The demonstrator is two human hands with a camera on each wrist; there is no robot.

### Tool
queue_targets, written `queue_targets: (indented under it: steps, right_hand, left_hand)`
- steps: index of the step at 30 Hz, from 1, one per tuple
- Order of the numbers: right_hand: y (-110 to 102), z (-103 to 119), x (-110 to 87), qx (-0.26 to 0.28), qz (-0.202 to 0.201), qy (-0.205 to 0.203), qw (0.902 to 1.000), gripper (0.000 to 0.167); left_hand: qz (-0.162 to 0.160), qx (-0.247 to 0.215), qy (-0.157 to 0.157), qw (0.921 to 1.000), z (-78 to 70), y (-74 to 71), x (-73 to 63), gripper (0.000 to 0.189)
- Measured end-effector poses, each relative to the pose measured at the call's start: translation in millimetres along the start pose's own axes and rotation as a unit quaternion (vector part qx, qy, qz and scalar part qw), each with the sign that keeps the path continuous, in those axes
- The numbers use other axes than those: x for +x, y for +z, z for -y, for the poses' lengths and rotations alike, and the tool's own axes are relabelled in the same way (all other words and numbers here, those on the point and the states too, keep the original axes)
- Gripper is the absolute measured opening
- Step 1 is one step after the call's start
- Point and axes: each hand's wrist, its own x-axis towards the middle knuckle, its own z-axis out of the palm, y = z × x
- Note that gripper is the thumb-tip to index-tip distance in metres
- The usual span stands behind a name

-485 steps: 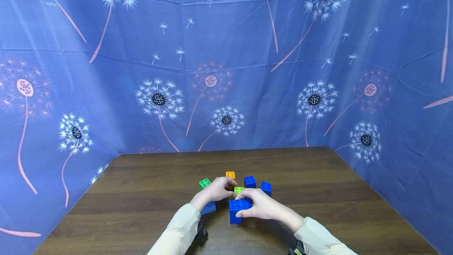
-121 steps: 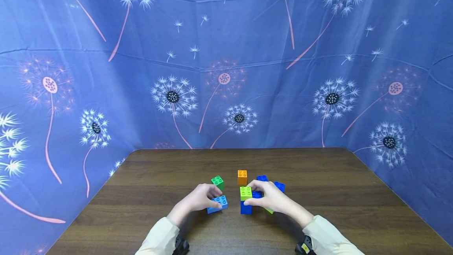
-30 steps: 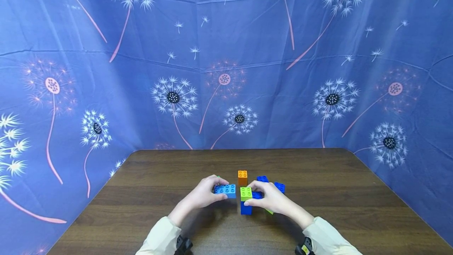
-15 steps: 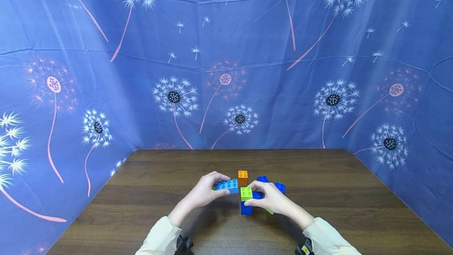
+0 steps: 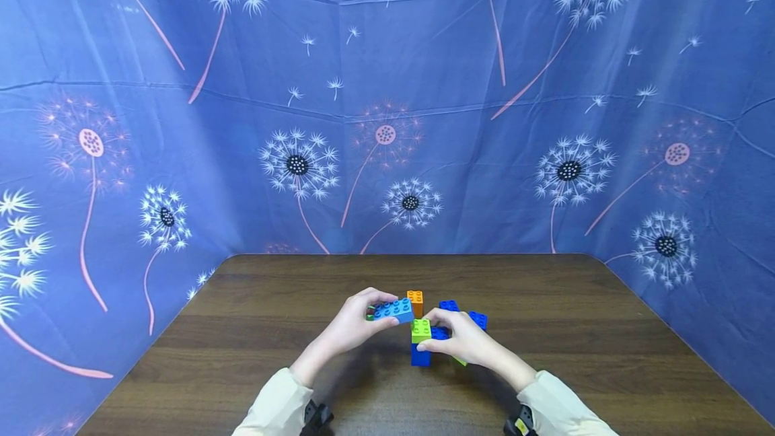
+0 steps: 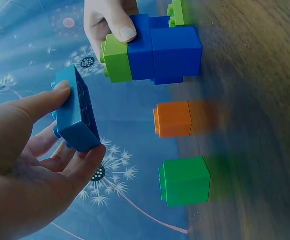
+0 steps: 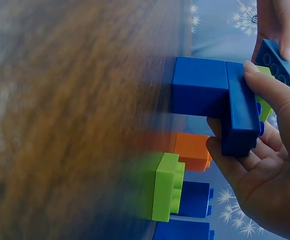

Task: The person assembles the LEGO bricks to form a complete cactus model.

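Light-blue brick [image 6: 74,116] sits pinched between the left fingers [image 6: 88,164].

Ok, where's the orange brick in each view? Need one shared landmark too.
Head: orange brick right of centre, lower half, partly behind the light-blue brick.
Left wrist: orange brick right of centre, mid-height.
Right wrist: orange brick right of centre, lower half.
Landmark: light-blue brick, in the left hand in all three.
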Motion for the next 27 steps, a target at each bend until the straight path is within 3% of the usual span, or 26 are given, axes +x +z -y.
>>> queue_targets:
  steps: [14,27]
  right_hand:
    - [0.4,0.1,-0.5,0.025,-0.001,-0.004,0.9997,0.033]
    - [2.5,-3.6,1.0,0.0,-0.009,-0.007,0.9999,0.035]
  left_hand:
    - [0.012,-0.006,0.025,0.9996,-0.7,7.4,3.8,0.037]
    - [0.025,-0.006,0.027,0.9993,-3.9,11.4,7.2,0.036]
